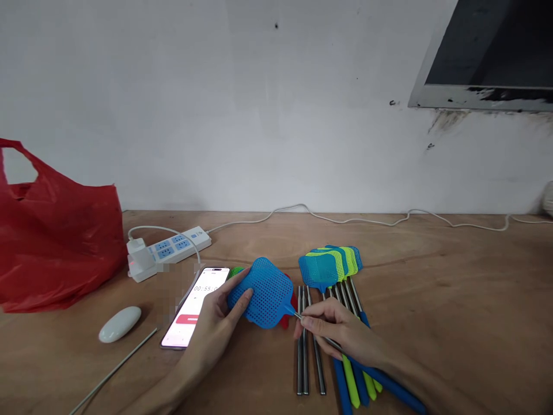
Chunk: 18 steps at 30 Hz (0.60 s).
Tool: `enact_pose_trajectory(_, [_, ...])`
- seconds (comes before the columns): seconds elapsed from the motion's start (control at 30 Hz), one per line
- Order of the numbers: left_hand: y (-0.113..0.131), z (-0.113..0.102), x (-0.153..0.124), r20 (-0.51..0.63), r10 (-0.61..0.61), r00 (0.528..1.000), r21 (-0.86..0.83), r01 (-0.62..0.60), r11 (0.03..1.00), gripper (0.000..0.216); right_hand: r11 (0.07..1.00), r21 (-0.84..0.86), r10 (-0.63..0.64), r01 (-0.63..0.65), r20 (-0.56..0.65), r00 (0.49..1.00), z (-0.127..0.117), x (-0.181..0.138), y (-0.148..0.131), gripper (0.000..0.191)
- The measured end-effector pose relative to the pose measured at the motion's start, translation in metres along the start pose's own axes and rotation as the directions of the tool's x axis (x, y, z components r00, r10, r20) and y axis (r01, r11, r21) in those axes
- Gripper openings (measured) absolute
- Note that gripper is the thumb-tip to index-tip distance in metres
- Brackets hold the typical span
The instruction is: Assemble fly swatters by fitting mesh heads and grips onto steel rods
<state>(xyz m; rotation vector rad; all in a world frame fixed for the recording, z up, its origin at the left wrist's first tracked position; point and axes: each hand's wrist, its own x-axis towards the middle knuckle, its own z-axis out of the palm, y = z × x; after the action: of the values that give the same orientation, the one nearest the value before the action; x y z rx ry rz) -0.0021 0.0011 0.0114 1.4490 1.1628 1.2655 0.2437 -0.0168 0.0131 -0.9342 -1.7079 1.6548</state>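
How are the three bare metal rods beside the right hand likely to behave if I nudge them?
The metal rods would probably roll, since they look slim and round on the flat wooden table. Their shiny surface suggests they may feel slippery. They lie straight, so they're likely stiff.

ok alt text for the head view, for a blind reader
The left hand holds a blue swatter's mesh head; the right hand grips its metal rod. Loose metal rods, overlapping blue and yellow-green swatters and a lit phone lie nearby.
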Motion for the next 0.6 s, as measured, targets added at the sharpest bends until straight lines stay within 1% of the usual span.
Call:
enact_pose_trajectory(0.13, [0.010, -0.001, 0.003, 0.035, -0.008, 0.999, -0.045, 0.009, 0.999, 0.055, 0.998, 0.055, -0.004, 0.004, -0.016, 1.000, -0.002, 0.001, 0.000, 0.042])
enact_pose_trajectory(0.2, [0.012, -0.002, 0.005, 0.034, -0.017, 0.999, -0.044, 0.018, 0.999, 0.057, 0.994, 0.111, -0.014, 0.023, -0.083, 0.996, -0.002, 0.003, 0.002, 0.043])
enact_pose_trajectory(0.23, [0.011, -0.002, 0.006, 0.020, -0.023, 1.000, -0.042, 0.024, 0.999, 0.059, 0.989, 0.146, -0.017, 0.039, -0.149, 0.989, -0.001, 0.004, 0.004, 0.043])
enact_pose_trajectory(0.27, [0.009, -0.003, 0.007, 0.003, -0.022, 1.000, -0.047, 0.022, 0.999, 0.059, 0.981, 0.184, -0.015, 0.061, -0.239, 0.971, -0.001, 0.005, 0.005, 0.043])
enact_pose_trajectory(0.33, [0.004, -0.002, 0.009, -0.028, -0.011, 1.000, -0.043, 0.010, 0.999, 0.052, 0.957, 0.270, 0.024, 0.101, -0.422, 0.906, -0.001, 0.007, 0.005, 0.041])
enact_pose_trajectory(0.37, [0.002, -0.002, 0.010, -0.027, -0.005, 1.000, -0.037, 0.004, 0.999, 0.046, 0.939, 0.323, 0.057, 0.119, -0.487, 0.872, -0.001, 0.008, 0.004, 0.039])
enact_pose_trajectory(0.4, [0.000, -0.002, 0.010, -0.017, -0.001, 1.000, -0.027, 0.000, 1.000, 0.039, 0.914, 0.381, 0.092, 0.137, -0.524, 0.847, -0.001, 0.008, 0.002, 0.038])
enact_pose_trajectory(0.43, [0.000, -0.001, 0.010, 0.002, 0.002, 1.000, -0.018, -0.002, 1.000, 0.034, 0.886, 0.439, 0.123, 0.151, -0.536, 0.835, -0.002, 0.008, 0.001, 0.038])
enact_pose_trajectory(0.47, [0.000, -0.001, 0.009, 0.029, 0.001, 1.000, -0.012, -0.001, 1.000, 0.031, 0.858, 0.487, 0.143, 0.164, -0.532, 0.835, -0.001, 0.008, -0.001, 0.038])
enact_pose_trajectory(0.53, [0.002, 0.001, 0.007, 0.105, -0.012, 0.994, 0.019, 0.010, 1.000, 0.032, 0.814, 0.545, 0.151, 0.202, -0.535, 0.831, 0.000, 0.008, -0.003, 0.038])
enact_pose_trajectory(0.6, [0.007, 0.003, 0.002, 0.208, -0.041, 0.977, 0.102, 0.020, 0.995, 0.034, 0.783, 0.575, 0.163, 0.237, -0.557, 0.814, 0.002, 0.009, -0.003, 0.036])
